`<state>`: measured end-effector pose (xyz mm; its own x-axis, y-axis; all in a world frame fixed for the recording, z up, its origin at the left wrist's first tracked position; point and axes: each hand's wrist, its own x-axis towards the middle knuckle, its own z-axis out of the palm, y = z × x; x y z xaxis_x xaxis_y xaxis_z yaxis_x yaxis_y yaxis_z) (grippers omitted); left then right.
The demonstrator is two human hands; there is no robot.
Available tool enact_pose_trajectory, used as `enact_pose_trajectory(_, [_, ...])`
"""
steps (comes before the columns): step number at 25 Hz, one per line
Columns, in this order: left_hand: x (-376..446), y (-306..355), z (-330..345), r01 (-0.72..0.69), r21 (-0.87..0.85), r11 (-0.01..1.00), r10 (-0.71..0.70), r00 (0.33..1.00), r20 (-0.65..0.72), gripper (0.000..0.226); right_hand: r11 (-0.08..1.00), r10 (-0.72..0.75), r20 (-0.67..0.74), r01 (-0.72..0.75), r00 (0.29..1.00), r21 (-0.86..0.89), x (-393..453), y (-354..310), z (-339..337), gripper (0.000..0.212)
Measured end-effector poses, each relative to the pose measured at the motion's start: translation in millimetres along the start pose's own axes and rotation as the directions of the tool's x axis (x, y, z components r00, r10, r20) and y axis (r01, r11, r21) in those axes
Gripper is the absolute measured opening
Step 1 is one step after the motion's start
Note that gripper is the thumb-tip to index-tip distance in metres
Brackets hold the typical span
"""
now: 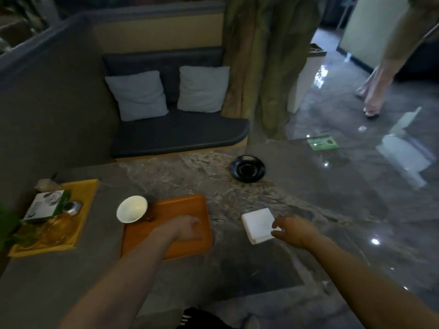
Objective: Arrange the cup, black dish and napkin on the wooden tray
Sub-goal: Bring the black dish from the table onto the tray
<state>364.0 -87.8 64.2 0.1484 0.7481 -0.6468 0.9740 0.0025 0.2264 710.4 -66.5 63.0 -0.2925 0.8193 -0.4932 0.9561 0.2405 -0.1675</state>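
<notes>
Right hand [293, 230] pinches the napkin [257, 224] by its right edge.
Left hand [187, 230] rests clenched, empty, on the wooden tray [140, 238]; cup [131, 208] at its far-left corner, black dish [247, 168] well apart.

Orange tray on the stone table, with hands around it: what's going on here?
A person is setting up the wooden tray. Their left hand rests on it, while the right hand pinches the edge of a white napkin lying on the table just right of the tray. A white cup sits at the tray's far left corner. The black dish is farther back on the table, untouched.
</notes>
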Motion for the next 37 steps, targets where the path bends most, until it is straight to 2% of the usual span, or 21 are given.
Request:
enact_pose_trajectory(3, [8.0,27.3,0.1,-0.032,-0.019,0.999,0.032,0.999,0.009,0.045,0.999,0.011,0.014,-0.011,1.0,0.034,-12.7,25.0,-3.0,0.034])
enact_pose_trajectory(9, [27.1,44.8,-5.7,-0.07,0.039,0.997,0.07,0.997,0.017,0.038,0.998,0.03,-0.01,-0.029,1.0,0.056,-12.1,44.3,-1.8,0.028])
enact_pose_trajectory(17, [82.0,20.6,-37.6,-0.071,0.103,0.992,0.069,0.997,0.02,0.033,0.999,0.048,0.031,-0.049,0.998,0.008,41.9,52.8,-15.4,0.035])
enact_pose_trajectory(23, [132.9,-6.1,-67.5,-0.073,0.067,0.995,0.072,0.997,0.014,0.032,0.993,0.1,0.043,-0.098,0.994,-0.06,104.1,62.2,-39.6,0.045])
enact_pose_trajectory(25, [151.5,-11.9,-79.2,-0.056,0.096,0.994,0.056,0.998,0.003,0.037,0.993,0.102,0.011,-0.101,0.995,-0.065,123.0,62.9,-46.0,0.044])
enact_pose_trajectory(29, [185.7,-12.8,-97.7,-0.027,0.143,0.989,0.028,1.0,0.0,0.074,0.991,0.119,-0.037,-0.121,0.992,-0.061,156.5,61.2,-54.6,0.058])
enact_pose_trajectory(34, [235.6,-5.4,-112.0,-0.078,0.164,0.983,0.084,0.996,-0.026,0.079,0.991,0.123,-0.06,-0.126,0.991,-0.04,201.0,60.3,-57.3,0.071])
enact_pose_trajectory(37, [261.6,0.6,-111.9,-0.097,0.158,0.983,0.107,0.993,-0.053,0.091,0.989,0.147,-0.033,-0.147,0.989,-0.01,227.2,63.6,-55.9,0.077])
